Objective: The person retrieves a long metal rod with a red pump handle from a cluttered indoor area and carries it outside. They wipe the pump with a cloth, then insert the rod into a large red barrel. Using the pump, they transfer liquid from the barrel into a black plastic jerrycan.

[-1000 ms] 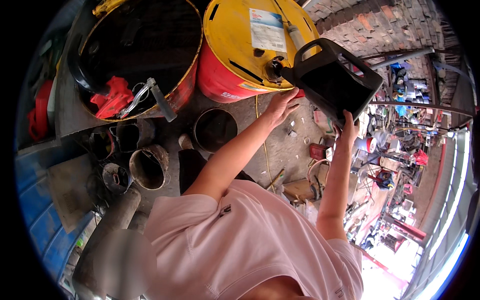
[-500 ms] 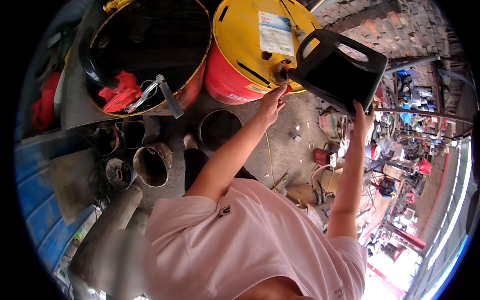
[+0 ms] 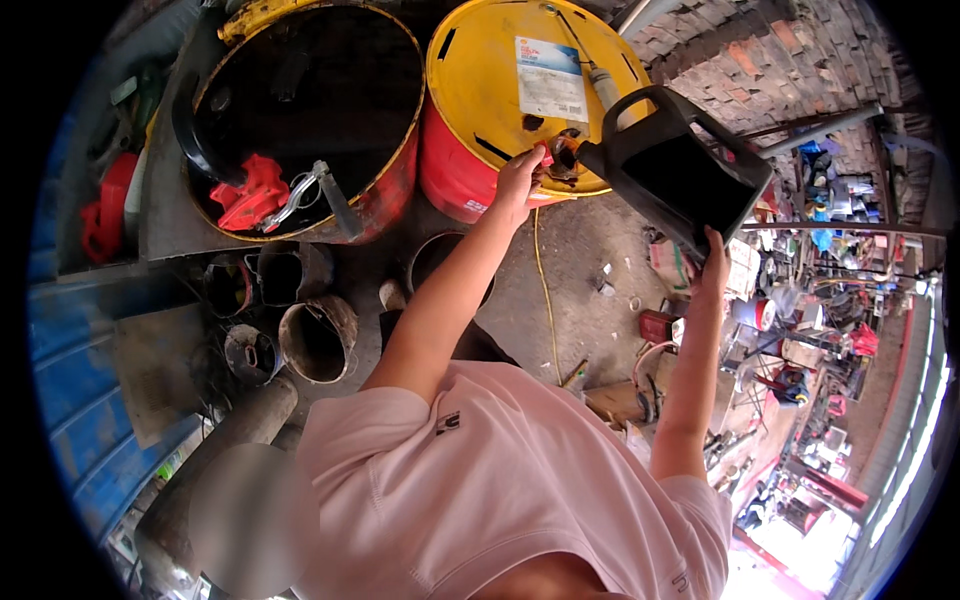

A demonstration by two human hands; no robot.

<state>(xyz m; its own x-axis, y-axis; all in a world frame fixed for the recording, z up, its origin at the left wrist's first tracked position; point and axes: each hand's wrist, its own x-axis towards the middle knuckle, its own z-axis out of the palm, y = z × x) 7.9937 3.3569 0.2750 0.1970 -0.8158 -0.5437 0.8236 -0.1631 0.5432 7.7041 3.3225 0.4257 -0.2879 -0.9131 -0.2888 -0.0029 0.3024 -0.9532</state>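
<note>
My right hand [image 3: 711, 266] grips the bottom end of a black plastic jug [image 3: 630, 155] with a moulded handle. The jug is tipped on its side, its neck pointing left at a rusty, dark opening [image 3: 565, 152] by the near rim of a yellow-topped red drum [image 3: 470, 85]. Whether liquid runs from the neck, I cannot make out. Just left of that opening, my left hand [image 3: 516, 186] is closed with a small red cap [image 3: 546, 156] at its fingertips. A white label sheet [image 3: 552, 80] is stuck on the drum's lid.
To the left stands an open dark drum [image 3: 415, 100] with a red plastic part [image 3: 250, 193] and a metal-handled tool [image 3: 305, 190] on its rim. Open pails [image 3: 318, 340] sit below it. A yellow hose [image 3: 541, 270] crosses the floor; clutter [image 3: 800, 330] fills the right side.
My left hand with the red cap has moved left, from below the drum's opening to its left side. The jug stays tipped at the opening, slightly lower in view.
</note>
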